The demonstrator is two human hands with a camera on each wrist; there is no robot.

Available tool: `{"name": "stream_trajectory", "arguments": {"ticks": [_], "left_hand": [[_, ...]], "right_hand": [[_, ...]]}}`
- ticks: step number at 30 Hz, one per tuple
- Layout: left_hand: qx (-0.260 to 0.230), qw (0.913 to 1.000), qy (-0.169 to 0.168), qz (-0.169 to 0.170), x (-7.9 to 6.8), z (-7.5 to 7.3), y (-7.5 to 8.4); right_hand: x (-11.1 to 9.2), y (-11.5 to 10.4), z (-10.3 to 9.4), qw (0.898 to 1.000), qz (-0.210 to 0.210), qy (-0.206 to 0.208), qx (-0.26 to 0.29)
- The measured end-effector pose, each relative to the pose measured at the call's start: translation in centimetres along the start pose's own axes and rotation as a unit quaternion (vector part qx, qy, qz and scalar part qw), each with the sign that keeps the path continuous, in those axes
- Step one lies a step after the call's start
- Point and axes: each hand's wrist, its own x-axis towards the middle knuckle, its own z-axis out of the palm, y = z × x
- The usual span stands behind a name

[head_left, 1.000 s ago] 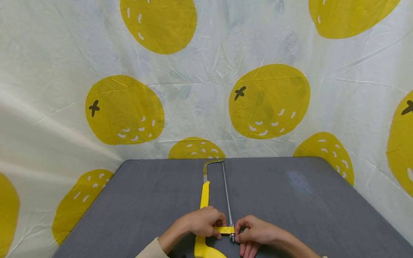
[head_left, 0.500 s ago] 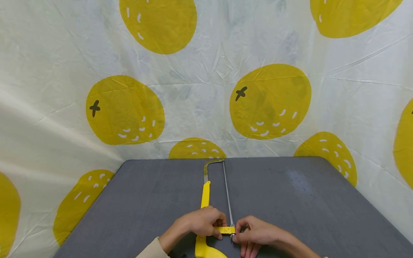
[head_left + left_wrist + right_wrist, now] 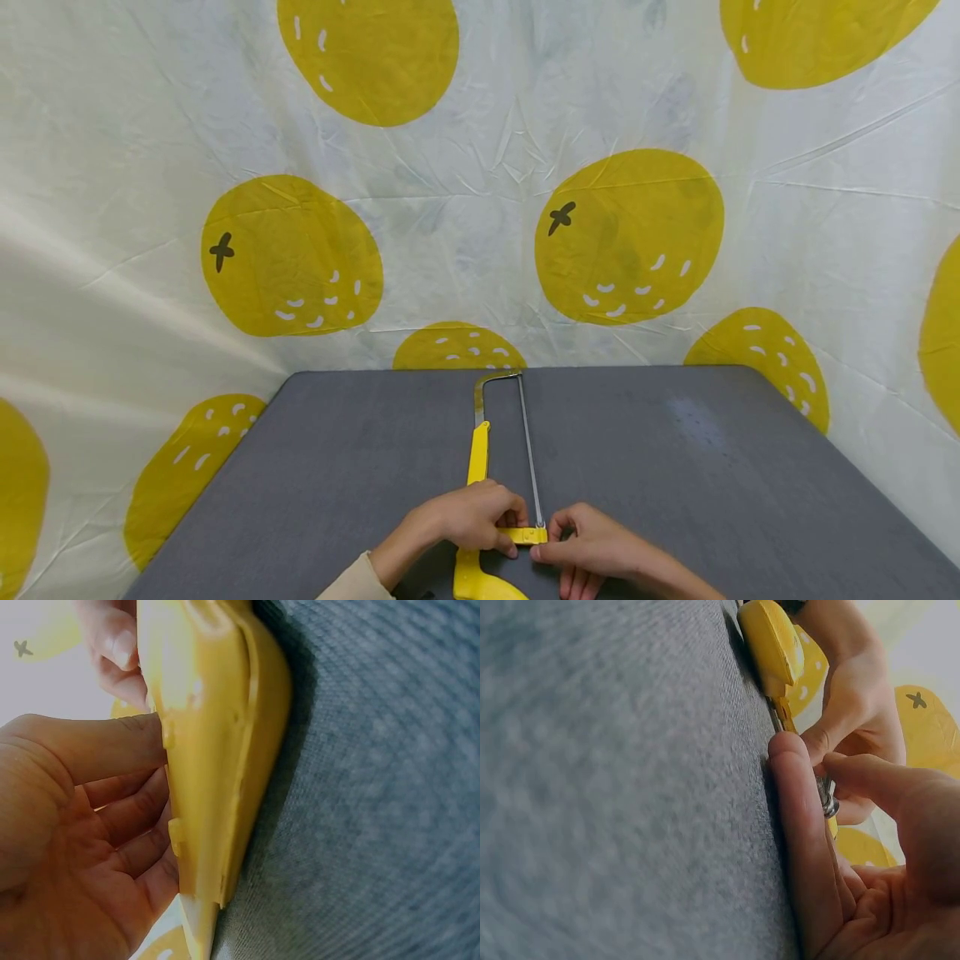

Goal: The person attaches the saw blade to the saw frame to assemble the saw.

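A hacksaw (image 3: 477, 454) with a yellow frame and handle lies flat on the table, its thin blade (image 3: 529, 450) running along the right side. My left hand (image 3: 480, 512) grips the short yellow arm (image 3: 528, 536) at the near end of the blade, thumb on the near side and fingers on the far side. My right hand (image 3: 592, 537) is at the outer end of that arm. Its thumb and fingers pinch a metal wing nut (image 3: 829, 801), hidden under the thumb in the head view. The handle (image 3: 206, 735) fills the middle of the left wrist view.
The grey cloth-covered table (image 3: 637, 467) extends around the saw on both sides. Behind and beside it hangs a pale curtain (image 3: 465, 242) printed with large yellow fruit. The bent far end of the saw frame reaches close to the table's back edge.
My right thumb has swept left across the wing nut, which showed a second ago and is now covered. The left hand keeps its grip, and the saw is almost unmoved.
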Motion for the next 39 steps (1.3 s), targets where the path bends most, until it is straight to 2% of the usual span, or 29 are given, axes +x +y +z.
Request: {"name": "stream_trajectory", "arguments": {"ticks": [22,32,39], "left_hand": [[0.024,0.9997,-0.001,0.01,-0.1,0.2,-0.1],[0.016,0.9998,-0.002,0.011,-0.2,0.2,-0.1],[0.007,0.9999,-0.004,0.008,-0.3,0.2,0.1]], "right_hand": [[-0.1,-0.1,1.0,0.999,0.003,0.04,-0.01],[0.1,0.6,0.4,1.0,-0.016,0.007,0.01],[0.1,0.7,0.1,1.0,-0.008,-0.008,0.009]]}}
